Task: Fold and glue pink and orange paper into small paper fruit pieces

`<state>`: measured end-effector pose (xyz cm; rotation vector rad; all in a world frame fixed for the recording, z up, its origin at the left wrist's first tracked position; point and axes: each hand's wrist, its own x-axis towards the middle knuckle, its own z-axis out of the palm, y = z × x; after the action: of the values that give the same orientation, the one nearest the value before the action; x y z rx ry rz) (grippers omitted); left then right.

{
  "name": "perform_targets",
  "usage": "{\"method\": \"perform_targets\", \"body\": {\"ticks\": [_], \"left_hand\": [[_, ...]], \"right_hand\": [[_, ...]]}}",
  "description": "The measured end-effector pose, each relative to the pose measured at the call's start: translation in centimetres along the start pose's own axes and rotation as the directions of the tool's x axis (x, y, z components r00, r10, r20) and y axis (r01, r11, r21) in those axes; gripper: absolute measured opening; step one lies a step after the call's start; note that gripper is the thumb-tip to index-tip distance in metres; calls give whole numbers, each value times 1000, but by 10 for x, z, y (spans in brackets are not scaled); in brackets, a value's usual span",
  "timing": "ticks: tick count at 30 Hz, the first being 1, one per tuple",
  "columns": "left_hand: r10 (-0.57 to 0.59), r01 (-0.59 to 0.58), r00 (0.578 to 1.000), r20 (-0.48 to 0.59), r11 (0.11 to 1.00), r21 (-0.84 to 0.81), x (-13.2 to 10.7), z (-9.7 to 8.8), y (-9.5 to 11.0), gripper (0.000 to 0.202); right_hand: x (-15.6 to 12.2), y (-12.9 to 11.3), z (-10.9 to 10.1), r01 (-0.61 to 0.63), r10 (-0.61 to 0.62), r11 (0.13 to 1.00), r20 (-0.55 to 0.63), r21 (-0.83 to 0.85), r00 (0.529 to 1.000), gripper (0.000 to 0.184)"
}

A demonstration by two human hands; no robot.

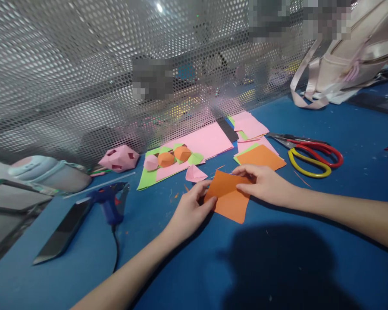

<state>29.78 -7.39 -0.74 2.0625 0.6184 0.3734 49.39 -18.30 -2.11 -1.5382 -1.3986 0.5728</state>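
Two hands were at work over a blue tabletop (168,275), a dark shadow spreading across its near side. An orange paper square (228,198) sat between them: left hand (192,204) pinching its left edge, right hand (267,185) gripping its upper right, thumbs on top. Off to the left lay a dark phone (63,232), a blue glue gun (108,206) just beside it. Beyond the hands, one small pink folded piece (195,174), then scissors (310,153) with red and yellow handles, right of an orange-topped paper stack (261,157). Farther over, folded pieces (166,159) crowded coloured sheets (207,140); a tumbler (61,174) lay on its side, contents hidden. A pale backpack (345,64) stood far right, contents also unseen, while a perforated metal panel (84,86) walled off the back.
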Motion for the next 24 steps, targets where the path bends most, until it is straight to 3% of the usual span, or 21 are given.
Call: {"method": "perform_targets", "body": {"ticks": [3, 5, 13, 17, 20, 22, 24], "left_hand": [[48, -42, 999, -18, 969, 243, 1, -3, -1, 30], [65, -61, 998, -1, 945, 322, 3, -6, -4, 29], [23, -53, 997, 77, 904, 425, 7, -21, -7, 18], [0, -42, 995, 96, 898, 439, 6, -25, -6, 19], [129, -108, 992, -1, 833, 543, 2, -19, -3, 24], [277, -224, 961, 4, 765, 604, -3, -8, 0, 22], [364, -344, 927, 92, 725, 597, -7, 5, 2, 33]], "right_hand": [[-1, 5, 3, 116, -111, 971, 32, -209, 993, 31], [-1, 7, 3, 161, -150, 937, 58, -310, 987, 31], [-2, 13, 2, 264, -224, 869, 143, -420, 964, 26], [-2, 17, 2, 256, -246, 854, 82, -453, 966, 32], [-5, 11, 4, 339, -375, 788, 35, -514, 926, 37], [-8, 4, 9, 451, -462, 720, 120, -528, 879, 40], [-11, -2, 16, 526, -461, 679, 259, -512, 849, 47]]}}
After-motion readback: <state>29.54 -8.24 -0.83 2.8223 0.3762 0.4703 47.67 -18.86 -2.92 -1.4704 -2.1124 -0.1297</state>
